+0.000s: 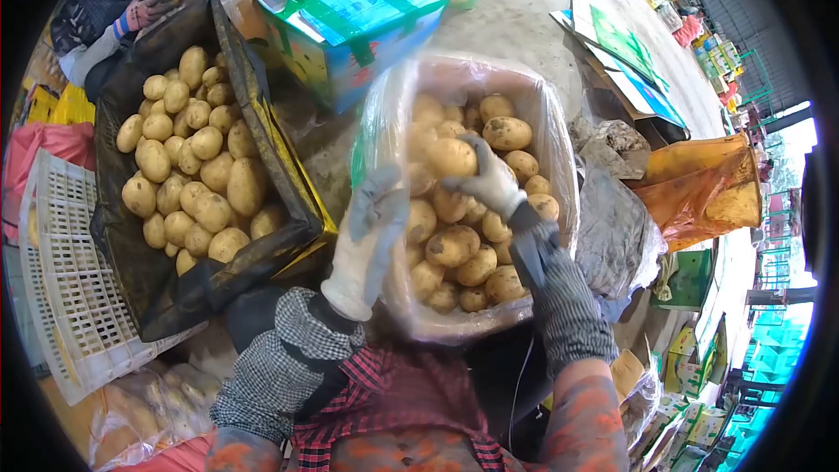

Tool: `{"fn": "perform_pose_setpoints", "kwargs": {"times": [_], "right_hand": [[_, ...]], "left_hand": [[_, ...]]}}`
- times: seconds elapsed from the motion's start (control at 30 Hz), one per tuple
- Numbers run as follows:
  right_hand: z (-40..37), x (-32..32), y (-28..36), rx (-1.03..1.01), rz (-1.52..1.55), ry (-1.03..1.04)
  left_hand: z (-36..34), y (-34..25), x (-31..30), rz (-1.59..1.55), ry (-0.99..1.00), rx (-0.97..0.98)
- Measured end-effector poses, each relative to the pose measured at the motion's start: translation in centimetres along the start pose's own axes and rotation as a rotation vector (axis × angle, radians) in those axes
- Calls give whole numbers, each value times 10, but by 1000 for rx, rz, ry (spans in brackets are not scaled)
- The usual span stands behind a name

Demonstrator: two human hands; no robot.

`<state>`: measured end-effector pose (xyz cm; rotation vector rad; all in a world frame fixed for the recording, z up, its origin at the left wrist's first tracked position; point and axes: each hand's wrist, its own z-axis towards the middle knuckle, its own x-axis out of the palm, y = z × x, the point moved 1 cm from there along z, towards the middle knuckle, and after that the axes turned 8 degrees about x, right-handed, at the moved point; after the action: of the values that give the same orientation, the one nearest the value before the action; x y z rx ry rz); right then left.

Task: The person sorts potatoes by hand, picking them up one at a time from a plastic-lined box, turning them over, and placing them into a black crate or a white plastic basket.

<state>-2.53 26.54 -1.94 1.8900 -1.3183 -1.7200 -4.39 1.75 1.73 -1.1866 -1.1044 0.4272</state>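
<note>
In the head view, my right hand (491,182), in a white and grey glove, grips a potato (451,158) above the potatoes in a plastic-lined box (559,135). Thumb and fingers press on the potato's right side, and it is a little blurred by motion. At the box's left wall is my left hand (369,240), in the same kind of glove. Its fingers point upward, stretched out, with nothing visible in them. Several yellow potatoes (454,246) fill the lined box.
A black-lined crate (109,201) of potatoes stands to the left, beside a white plastic basket (74,271). A closed blue carton (350,9) with green tape sits behind. Another person's gloved hand (144,13) is at upper left. An orange bag (699,183) lies at right.
</note>
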Motion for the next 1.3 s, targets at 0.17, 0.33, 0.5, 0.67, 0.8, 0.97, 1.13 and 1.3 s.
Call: {"fn": "perform_pose_setpoints", "kwargs": {"times": [0.17, 0.33, 0.5, 0.67, 0.8, 0.97, 1.13, 1.3], "right_hand": [[-98, -2, 50, -410, 22, -126], [-132, -8, 26, -272, 406, 14], [-145, -22, 38, -112, 315, 104], [-134, -23, 16, -341, 207, 52], [-133, -26, 26, -328, 359, 88], [-129, -10, 12, -249, 295, -92], [-123, -21, 10, -74, 735, -112], [-143, -25, 40, -471, 188, -338]], "left_hand": [[-13, 4, 18, -132, 135, -131], [-25, 10, 25, -97, 306, 13], [-22, 20, 24, 56, 439, 54], [-17, 5, 41, -64, 401, -64], [-13, 25, 31, 362, 425, 202], [-21, 35, 31, 493, 382, 199], [-21, 30, 28, 559, 436, 204], [-23, 29, 23, 545, 363, 258]]}}
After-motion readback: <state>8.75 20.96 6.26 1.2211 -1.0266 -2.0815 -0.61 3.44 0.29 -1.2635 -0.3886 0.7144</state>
